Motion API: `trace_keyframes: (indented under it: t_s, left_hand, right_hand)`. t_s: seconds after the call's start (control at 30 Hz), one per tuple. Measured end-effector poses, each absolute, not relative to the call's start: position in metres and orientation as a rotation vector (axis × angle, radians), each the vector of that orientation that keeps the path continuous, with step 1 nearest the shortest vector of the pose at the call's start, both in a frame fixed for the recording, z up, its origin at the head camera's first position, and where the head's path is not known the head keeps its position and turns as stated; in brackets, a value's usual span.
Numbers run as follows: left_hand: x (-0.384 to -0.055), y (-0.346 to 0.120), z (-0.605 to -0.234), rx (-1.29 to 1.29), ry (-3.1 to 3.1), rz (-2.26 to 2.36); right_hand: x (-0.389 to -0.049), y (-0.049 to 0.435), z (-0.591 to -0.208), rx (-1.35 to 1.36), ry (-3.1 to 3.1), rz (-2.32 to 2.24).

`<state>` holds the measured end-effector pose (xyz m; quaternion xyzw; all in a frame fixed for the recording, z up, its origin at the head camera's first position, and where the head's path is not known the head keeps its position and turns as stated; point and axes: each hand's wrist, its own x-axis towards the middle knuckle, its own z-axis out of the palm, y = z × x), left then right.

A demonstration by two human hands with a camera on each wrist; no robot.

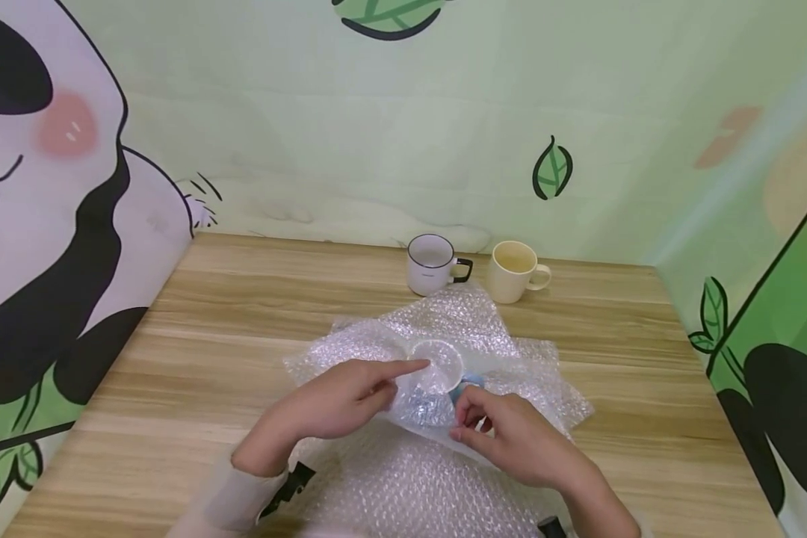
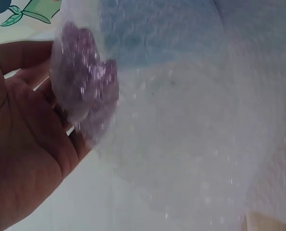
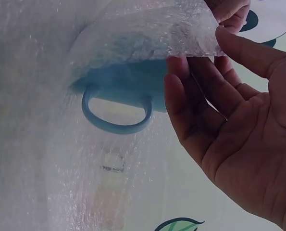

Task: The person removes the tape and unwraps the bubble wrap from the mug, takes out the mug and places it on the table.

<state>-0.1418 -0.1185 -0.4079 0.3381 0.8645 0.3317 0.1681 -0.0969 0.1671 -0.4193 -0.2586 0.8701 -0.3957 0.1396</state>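
A light blue mug (image 3: 126,79) is partly wrapped in bubble wrap (image 1: 410,478) at the middle of the table. Its handle (image 3: 116,129) pokes out uncovered on the right side, while a layer of wrap covers its mouth. My left hand (image 1: 343,400) is at the mug's left, index finger stretched over the covered mouth; in the left wrist view its fingers go behind a bunched fold of wrap. Near the handle, my right hand (image 1: 511,430) pinches an edge of the bubble wrap between thumb and fingers. Most of the mug's body is hidden under the wrap.
A white mug (image 1: 429,269) with a black rim and handle stands behind the wrap. To its right is a cream-yellow mug (image 1: 511,278). Loose bubble wrap spreads over the wooden table (image 1: 208,351), reaching close to both mugs. A panda-printed backdrop (image 1: 255,149) rises behind the table.
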Motion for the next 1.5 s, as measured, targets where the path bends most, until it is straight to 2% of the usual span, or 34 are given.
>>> trace_keyframes:
  t_s: [0.23,0.5,0.8,0.97,1.23,1.5]
  left_hand:
    - [-0.138,-0.134,-0.411,0.923,2.352,1.01]
    - [-0.138,-0.142,-0.416,0.85,2.237,0.996]
    - [-0.134,-0.142,-0.423,0.952,2.404,0.753]
    - [-0.132,-0.139,-0.424,0.928,2.465,0.632]
    - [-0.128,-0.129,-0.427,0.704,2.433,0.49]
    - [-0.119,-0.117,-0.439,0.612,2.433,0.335]
  right_hand:
    - [-0.089,0.163,-0.426,-0.863,2.427,-1.175]
    - [-0.085,0.154,-0.432,-0.998,2.396,-0.98]
    - [-0.082,0.156,-0.433,-1.006,2.369,-0.861]
    - [-0.082,0.16,-0.434,-0.867,2.463,-0.864]
    - [-0.082,0.153,-0.441,-0.508,2.703,-0.627]
    - [-0.078,0.148,-0.45,-0.456,2.701,-0.462]
